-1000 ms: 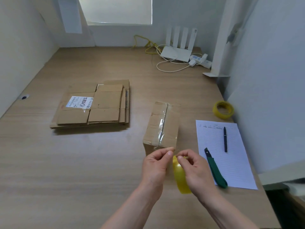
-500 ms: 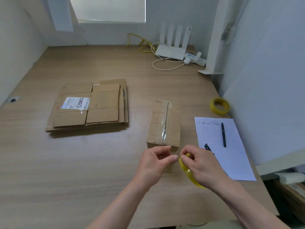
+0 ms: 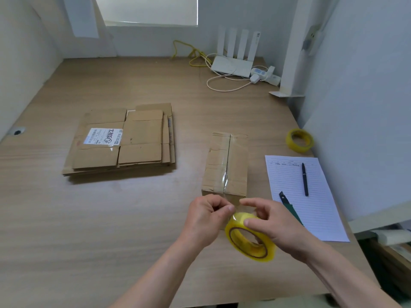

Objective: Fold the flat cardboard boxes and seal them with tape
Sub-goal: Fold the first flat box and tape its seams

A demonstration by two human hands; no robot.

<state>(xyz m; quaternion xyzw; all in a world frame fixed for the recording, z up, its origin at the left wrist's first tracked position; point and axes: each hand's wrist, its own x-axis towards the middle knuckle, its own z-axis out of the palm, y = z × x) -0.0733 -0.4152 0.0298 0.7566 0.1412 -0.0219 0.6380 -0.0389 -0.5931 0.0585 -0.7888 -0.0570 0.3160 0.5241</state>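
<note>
Holding a yellow tape roll (image 3: 249,237) in its grip, the right hand (image 3: 275,227) faces the left hand (image 3: 205,218) pinching the tape's end, just near of the taped box (image 3: 225,165) on the worktop (image 3: 111,218).

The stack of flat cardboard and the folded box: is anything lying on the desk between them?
No. In the head view, only bare wooden desk separates the flat cardboard stack from the taped box.

1. The desk (image 3: 115,218) is big, brown wood and fills a corner.
2. White walls (image 3: 367,107) stand on three sides.
3. A window (image 3: 151,10) at the back lets in soft light.
4. A small round hole (image 3: 17,131) sits near the desk's left edge.
</note>
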